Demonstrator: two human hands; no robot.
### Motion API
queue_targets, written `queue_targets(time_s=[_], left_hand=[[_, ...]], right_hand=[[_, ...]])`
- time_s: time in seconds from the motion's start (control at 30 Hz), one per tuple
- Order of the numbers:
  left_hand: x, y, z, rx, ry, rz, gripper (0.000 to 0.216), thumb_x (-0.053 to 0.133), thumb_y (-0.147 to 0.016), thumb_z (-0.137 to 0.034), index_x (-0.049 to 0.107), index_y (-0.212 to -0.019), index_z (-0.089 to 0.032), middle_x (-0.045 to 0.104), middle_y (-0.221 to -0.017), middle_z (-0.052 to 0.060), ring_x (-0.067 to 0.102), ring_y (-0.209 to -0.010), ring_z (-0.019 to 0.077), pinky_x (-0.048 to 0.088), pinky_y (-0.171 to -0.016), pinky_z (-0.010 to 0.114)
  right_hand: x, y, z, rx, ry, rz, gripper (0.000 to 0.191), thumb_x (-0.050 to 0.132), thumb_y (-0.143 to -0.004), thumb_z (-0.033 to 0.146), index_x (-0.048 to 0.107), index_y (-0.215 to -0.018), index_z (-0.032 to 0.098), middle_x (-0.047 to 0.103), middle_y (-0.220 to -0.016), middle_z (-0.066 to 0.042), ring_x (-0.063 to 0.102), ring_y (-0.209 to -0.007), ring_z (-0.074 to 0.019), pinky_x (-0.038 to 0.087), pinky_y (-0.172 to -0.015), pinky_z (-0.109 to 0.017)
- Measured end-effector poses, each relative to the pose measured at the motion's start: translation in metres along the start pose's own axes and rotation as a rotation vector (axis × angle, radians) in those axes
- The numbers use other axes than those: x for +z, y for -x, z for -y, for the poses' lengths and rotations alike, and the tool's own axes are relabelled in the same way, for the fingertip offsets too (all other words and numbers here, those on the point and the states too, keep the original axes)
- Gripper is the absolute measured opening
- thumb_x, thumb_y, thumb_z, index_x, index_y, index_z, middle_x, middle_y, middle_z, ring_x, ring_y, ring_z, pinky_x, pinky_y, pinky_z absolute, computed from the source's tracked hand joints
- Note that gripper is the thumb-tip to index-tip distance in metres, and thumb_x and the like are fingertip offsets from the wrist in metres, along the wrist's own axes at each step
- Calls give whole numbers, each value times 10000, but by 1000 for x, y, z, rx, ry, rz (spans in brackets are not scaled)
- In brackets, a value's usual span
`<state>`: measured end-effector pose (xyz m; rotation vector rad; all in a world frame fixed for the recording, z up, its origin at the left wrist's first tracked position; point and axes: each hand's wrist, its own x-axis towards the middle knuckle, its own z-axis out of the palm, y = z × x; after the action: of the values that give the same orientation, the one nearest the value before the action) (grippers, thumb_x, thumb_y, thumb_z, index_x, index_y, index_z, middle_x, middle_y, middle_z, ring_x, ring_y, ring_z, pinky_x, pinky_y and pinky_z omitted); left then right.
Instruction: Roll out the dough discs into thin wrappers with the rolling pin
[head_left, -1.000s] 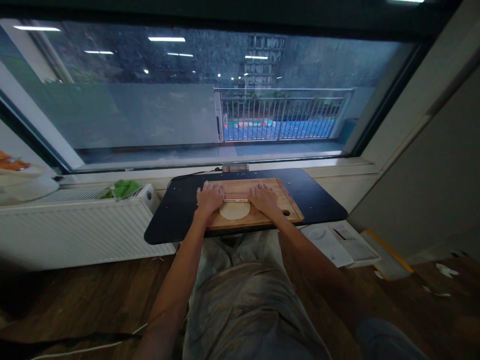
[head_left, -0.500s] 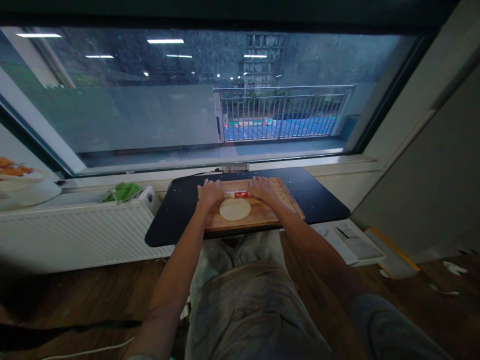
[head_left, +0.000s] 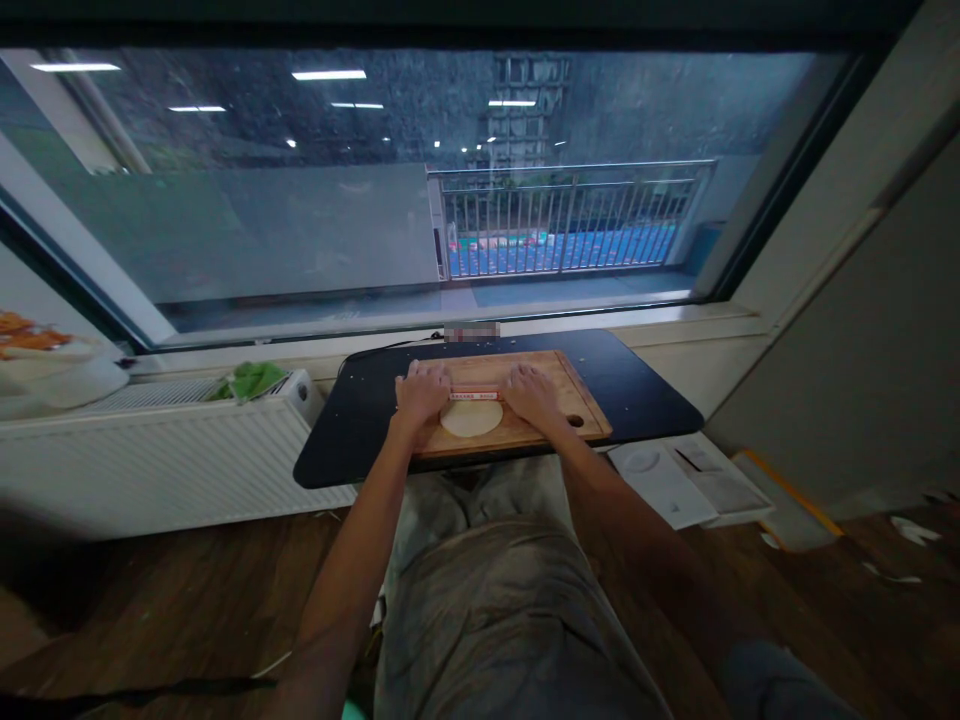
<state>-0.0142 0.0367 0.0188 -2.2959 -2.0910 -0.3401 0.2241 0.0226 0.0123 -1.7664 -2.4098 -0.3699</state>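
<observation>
My left hand (head_left: 424, 390) is curled over the left end of a rolling pin (head_left: 475, 395) with a red and white label. My right hand (head_left: 529, 392) presses on its other end, fingers bent. The pin lies crosswise on a wooden cutting board (head_left: 551, 435). Just on my side of it sits a flat, round, pale sheet of dough (head_left: 471, 420), its far edge at the pin. The pin's ends are hidden under my hands.
The board rests on a small black table (head_left: 637, 385) by the window. White boxes (head_left: 667, 480) stand below its right side. To the left, a green cloth-like item (head_left: 256, 379) lies on a white radiator (head_left: 187, 460), near a white bag (head_left: 56, 375) with orange contents.
The pin has rolled slightly toward me, up to the dough's far edge, and its label has turned. My fingers, straighter before, are now more bent over it.
</observation>
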Motion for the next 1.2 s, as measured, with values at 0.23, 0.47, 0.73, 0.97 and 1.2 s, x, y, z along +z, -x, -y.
queue_targets(time_s=[0.23,0.47,0.73,0.97,1.2], left_hand=[[-1,24,-3,-8,22,-45,489,293,-1154,-322,703,-1394,-207,713,-1532,164,430,-1628,373,453,-1240,657],[5,53,-4,9,8,-155,493,334,-1131,-306,729,-1364,-126,684,-1562,227,435,-1647,391,348,-1337,648],[2,67,-10,23,-11,-179,477,319,-1135,-276,773,-1206,-151,771,-1400,205,585,-1500,361,391,-1317,613],[2,84,-11,20,13,-236,464,315,-1145,-295,755,-1228,-172,775,-1383,183,629,-1430,329,422,-1301,557],[0,99,-12,3,72,-235,465,316,-1155,-330,731,-1309,-188,725,-1505,172,594,-1496,321,399,-1331,540]], right_hand=[[-14,33,18,144,-56,-80,432,334,-1189,273,742,-1234,136,768,-1256,-195,675,-1230,-298,486,-1031,-381],[-2,57,26,181,-171,-199,549,297,-1182,298,682,-1481,46,655,-1597,-252,543,-1539,-356,381,-1272,-518],[6,75,25,142,-219,-269,563,296,-1175,289,659,-1538,57,701,-1549,-234,587,-1503,-325,336,-1323,-506],[4,91,30,149,-245,-268,590,275,-1189,311,643,-1566,47,668,-1599,-223,557,-1558,-323,339,-1339,-528],[3,105,32,140,-263,-313,579,293,-1183,315,660,-1576,101,709,-1557,-200,609,-1513,-311,370,-1325,-527]])
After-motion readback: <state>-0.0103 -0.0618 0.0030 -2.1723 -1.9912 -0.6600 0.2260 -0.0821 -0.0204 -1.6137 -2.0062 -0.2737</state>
